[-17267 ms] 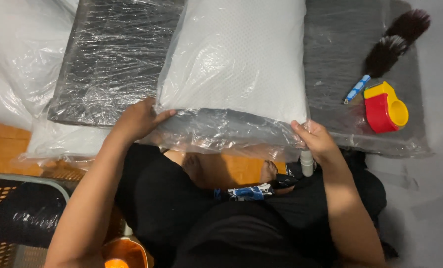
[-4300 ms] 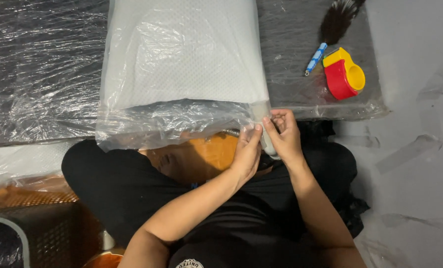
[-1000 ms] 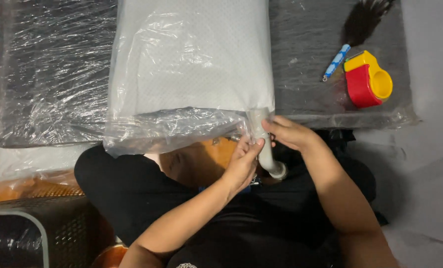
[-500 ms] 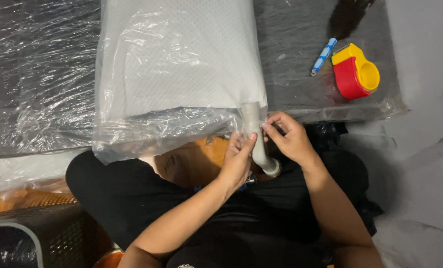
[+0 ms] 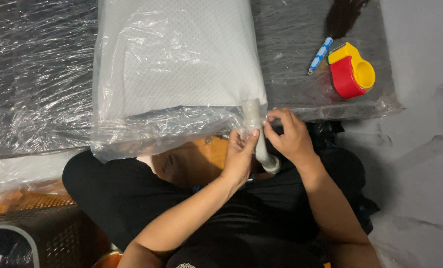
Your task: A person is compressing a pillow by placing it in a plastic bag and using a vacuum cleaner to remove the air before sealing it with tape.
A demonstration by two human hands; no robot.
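Note:
A white pillow (image 5: 182, 64) lies inside a clear plastic bag (image 5: 147, 134) on a dark wrapped surface. A white tube (image 5: 257, 134) pokes into the bag's near right corner and runs down toward my lap. My left hand (image 5: 239, 156) pinches the bag's plastic around the tube from the left. My right hand (image 5: 291, 136) grips the plastic and tube from the right, fingers curled at the bag's edge.
A red and yellow tape dispenser (image 5: 351, 72) and a blue pen (image 5: 320, 53) lie on the plastic-wrapped dark slab (image 5: 33, 74) to the right, below a dark feathery brush (image 5: 343, 15). A dark woven basket (image 5: 38, 238) stands at the lower left. Grey floor (image 5: 420, 149) is on the right.
Both hands went from the bag's open edge to its right corner. The white tube has been pushed into that corner, and the hands now gather plastic around it.

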